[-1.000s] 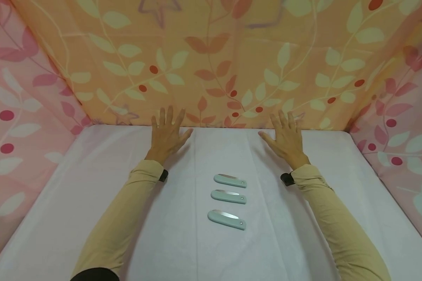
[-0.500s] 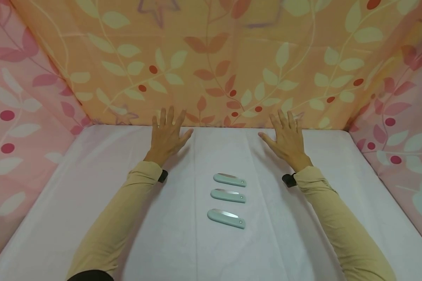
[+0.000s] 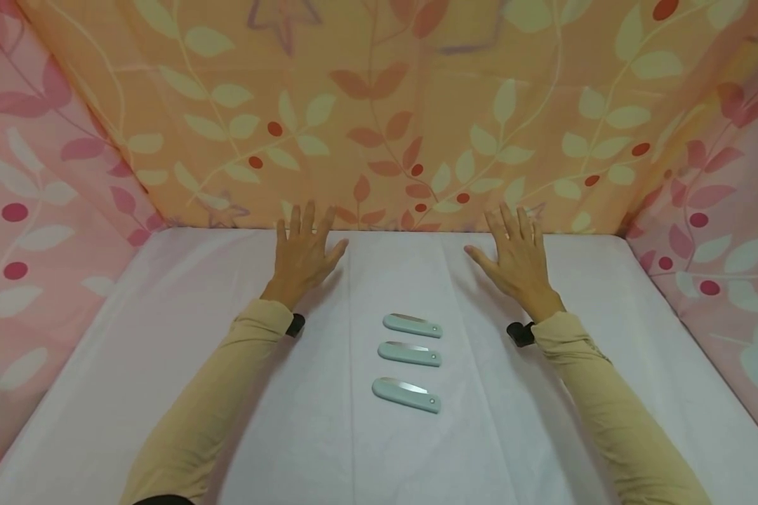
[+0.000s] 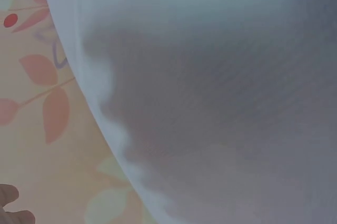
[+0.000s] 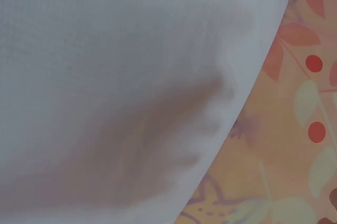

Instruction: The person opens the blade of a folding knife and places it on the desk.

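Mint knives [image 3: 410, 354], three in a 12-to-6 o'clock column on white cloth [image 3: 316, 421]; unmoved over the last second. Left hand [image 3: 302, 256] at their 10 o'clock, right hand [image 3: 516, 261] at 2: both drawn back slightly, fingers spread, holding nothing. So the knives remain unhandled. Orange wall [image 3: 379, 70] bars 12 o'clock; pink walls [image 3: 44, 280] flank 9 and 3.
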Action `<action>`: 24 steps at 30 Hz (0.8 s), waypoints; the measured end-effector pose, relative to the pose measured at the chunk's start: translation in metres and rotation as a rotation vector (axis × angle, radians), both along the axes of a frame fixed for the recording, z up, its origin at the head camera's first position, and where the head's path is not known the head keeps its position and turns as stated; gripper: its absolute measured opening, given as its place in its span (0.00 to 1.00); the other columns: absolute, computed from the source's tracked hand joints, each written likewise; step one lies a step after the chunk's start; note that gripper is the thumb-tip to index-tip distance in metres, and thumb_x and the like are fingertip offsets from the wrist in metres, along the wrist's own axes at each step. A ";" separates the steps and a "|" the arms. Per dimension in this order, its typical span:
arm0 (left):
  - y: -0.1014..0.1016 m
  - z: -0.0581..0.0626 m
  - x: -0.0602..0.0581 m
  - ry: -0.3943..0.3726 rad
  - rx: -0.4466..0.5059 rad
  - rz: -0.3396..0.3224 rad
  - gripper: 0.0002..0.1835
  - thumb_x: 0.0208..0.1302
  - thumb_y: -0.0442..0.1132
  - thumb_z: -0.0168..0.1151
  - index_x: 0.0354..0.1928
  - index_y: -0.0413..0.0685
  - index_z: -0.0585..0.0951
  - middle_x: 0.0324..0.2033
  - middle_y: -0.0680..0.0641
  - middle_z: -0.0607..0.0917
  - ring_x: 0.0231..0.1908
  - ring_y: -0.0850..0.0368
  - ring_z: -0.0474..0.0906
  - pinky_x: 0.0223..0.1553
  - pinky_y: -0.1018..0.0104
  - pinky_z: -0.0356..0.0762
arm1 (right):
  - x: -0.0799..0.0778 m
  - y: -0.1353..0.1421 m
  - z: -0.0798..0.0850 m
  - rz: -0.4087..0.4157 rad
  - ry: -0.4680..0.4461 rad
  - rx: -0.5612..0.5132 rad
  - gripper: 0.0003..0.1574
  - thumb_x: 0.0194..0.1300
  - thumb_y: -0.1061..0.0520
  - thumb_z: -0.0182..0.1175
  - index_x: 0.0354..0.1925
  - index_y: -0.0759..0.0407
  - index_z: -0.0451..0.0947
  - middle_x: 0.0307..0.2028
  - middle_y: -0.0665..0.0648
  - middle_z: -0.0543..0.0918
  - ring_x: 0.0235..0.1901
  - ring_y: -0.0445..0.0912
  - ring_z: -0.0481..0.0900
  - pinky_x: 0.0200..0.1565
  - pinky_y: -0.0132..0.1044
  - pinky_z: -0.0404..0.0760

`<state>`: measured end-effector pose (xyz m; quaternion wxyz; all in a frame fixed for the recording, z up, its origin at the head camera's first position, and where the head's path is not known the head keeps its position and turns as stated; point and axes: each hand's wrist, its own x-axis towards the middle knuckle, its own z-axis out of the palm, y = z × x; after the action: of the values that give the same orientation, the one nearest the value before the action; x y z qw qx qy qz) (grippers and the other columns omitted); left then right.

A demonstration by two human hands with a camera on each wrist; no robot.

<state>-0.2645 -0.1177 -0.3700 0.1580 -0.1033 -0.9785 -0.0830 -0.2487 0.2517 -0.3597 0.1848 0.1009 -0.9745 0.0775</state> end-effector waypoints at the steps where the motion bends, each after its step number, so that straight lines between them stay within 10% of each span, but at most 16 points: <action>1: 0.000 -0.001 0.001 0.001 -0.001 -0.001 0.36 0.63 0.66 0.39 0.70 0.65 0.49 0.71 0.42 0.48 0.70 0.39 0.41 0.65 0.37 0.39 | 0.001 0.000 0.000 -0.001 -0.006 -0.005 0.49 0.59 0.25 0.43 0.70 0.47 0.48 0.72 0.54 0.44 0.71 0.58 0.40 0.67 0.57 0.37; 24: 0.008 -0.008 0.020 -0.068 -0.007 -0.026 0.34 0.64 0.64 0.39 0.69 0.62 0.53 0.70 0.41 0.52 0.69 0.39 0.47 0.64 0.39 0.44 | 0.029 -0.003 -0.003 0.030 -0.048 -0.033 0.50 0.59 0.26 0.44 0.70 0.49 0.49 0.73 0.52 0.40 0.72 0.54 0.36 0.66 0.59 0.39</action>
<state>-0.2445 -0.1096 -0.3780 0.1233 -0.1137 -0.9822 -0.0852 -0.2194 0.2482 -0.3624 0.1620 0.1106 -0.9756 0.0986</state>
